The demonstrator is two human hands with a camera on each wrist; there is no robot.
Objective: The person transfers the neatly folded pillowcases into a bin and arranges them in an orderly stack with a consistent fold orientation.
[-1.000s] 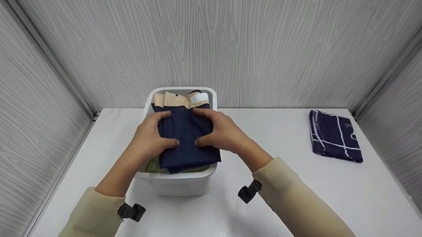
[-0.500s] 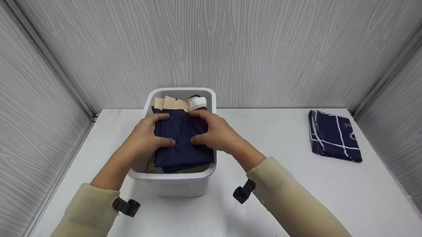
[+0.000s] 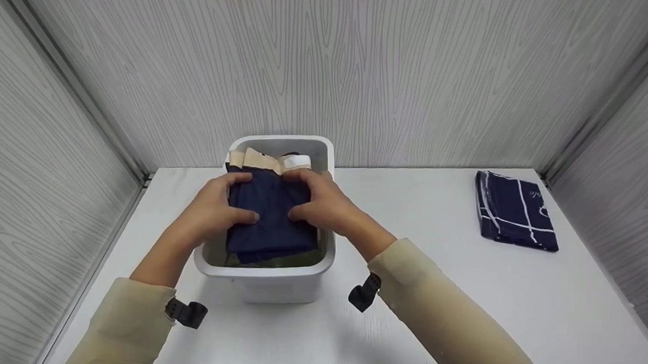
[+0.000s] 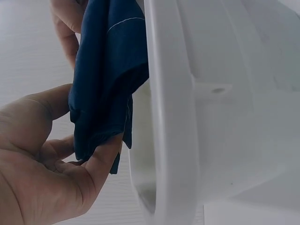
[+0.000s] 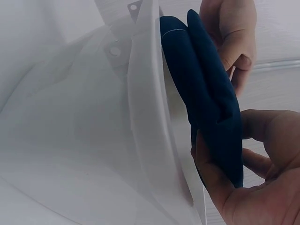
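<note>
A folded navy garment (image 3: 274,230) with a beige band and a white patch at its far end is held level at the mouth of a white plastic bin (image 3: 268,271). My left hand (image 3: 215,204) grips its left side, thumb on top and fingers curled underneath. From the right, my right hand (image 3: 327,203) pinches the opposite side the same way. Both wrist views show the garment's thick layered folds between thumb and fingers, right beside the bin's rim (image 5: 154,108). Something greenish (image 3: 305,258) shows inside the bin below the cloth, mostly hidden.
A second folded navy cloth (image 3: 514,209) with white lines lies at the right of the white table (image 3: 401,200). Grey wood-grain panels (image 3: 319,67) enclose the back and both sides.
Both hands have carried the folded garment slightly left and lower over the bin, keeping their grip. More of the bin's inner right wall shows. The cloth on the right stays put.
</note>
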